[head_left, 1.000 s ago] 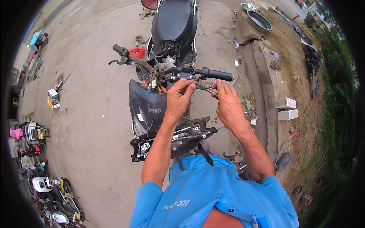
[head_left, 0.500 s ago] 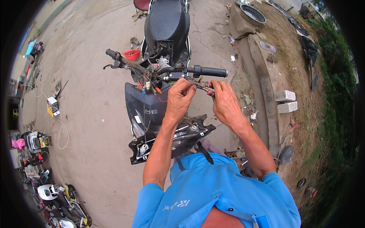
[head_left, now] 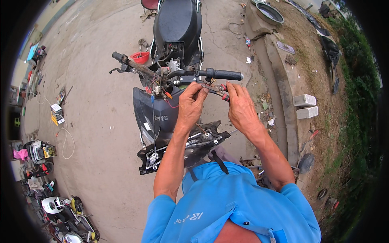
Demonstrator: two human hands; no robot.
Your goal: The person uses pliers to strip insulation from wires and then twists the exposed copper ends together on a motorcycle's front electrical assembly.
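Note:
A dark scooter (head_left: 154,109) stands partly dismantled, with bundled, exposed wires (head_left: 160,87) and connectors at its handlebar (head_left: 223,75). My left hand (head_left: 190,103) pinches something small at the jaw end of the pliers (head_left: 225,96), just below the handlebar; my fingers hide what it is, perhaps a wire end. My right hand (head_left: 241,107) grips the red-and-black handles of these pliers. Below my hands, a detached black front panel (head_left: 192,152) with lamp fittings lies across the scooter's front, with thin wires running up from it.
A red basin (head_left: 140,57) is left of the seat (head_left: 176,22). A metal basin (head_left: 269,14) and white blocks (head_left: 304,101) lie along the concrete ledge (head_left: 283,81) at right. Boxed equipment with a hose (head_left: 57,113) and parked scooters (head_left: 52,206) are at left.
The whole view has shifted slightly left and upward. My hands have moved only slightly at the handlebar and keep hold at the pliers.

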